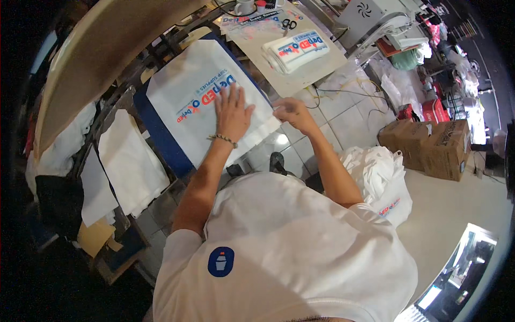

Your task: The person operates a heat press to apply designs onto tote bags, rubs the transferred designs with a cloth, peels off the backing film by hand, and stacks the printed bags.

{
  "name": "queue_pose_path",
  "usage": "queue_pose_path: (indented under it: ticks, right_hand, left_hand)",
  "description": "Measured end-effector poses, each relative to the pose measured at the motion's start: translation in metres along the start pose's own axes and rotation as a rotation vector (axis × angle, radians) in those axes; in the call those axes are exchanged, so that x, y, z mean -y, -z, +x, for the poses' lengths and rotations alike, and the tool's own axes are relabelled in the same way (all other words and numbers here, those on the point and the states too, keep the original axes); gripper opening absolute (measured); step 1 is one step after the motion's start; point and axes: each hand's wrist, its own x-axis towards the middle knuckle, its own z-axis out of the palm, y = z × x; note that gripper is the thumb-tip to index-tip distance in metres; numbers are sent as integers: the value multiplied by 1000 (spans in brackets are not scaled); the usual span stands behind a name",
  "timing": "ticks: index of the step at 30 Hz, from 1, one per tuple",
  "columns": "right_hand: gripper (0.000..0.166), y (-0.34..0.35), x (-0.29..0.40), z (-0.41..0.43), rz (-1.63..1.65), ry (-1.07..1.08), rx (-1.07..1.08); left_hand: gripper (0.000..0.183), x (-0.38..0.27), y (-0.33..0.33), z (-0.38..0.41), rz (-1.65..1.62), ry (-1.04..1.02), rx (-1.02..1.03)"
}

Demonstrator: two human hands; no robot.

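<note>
A white fabric bag or sheet [177, 82] with blue and red printed lettering lies flat over a dark blue board [161, 133]. My left hand [233, 114], with a beaded bracelet at its wrist, rests palm down on the fabric, fingers somewhat spread, partly covering the print. At the right-hand corner of the fabric is my right hand [293, 114], its fingers curled against the edge. Whether they pinch the cloth cannot be made out. Beyond it, a folded stack of printed white fabric [297, 51] lies on a beige board [277, 84].
Black-handled scissors [288, 25] and a mug [244, 7] are at the back. To the left sits a stack of white sheets [130, 161]. A stuffed white bag [374, 173] and cardboard boxes [426, 147] stand on the right. Cables [346, 91] cross the tiled floor [338, 116].
</note>
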Motion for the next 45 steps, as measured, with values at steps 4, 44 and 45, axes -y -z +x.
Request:
queue_pose_path:
  ticks: [4, 44, 45]
  right_hand:
    - [24, 3, -4, 4, 100, -25, 29]
    - [48, -44, 20, 49, -739, 478, -148]
    - [48, -41, 12, 52, -742, 480, -161]
  left_hand:
    - [60, -45, 9, -26, -169, -178, 103]
    - [60, 24, 21, -19, -25, 176, -136]
    - [62, 17, 19, -12, -38, 4, -78]
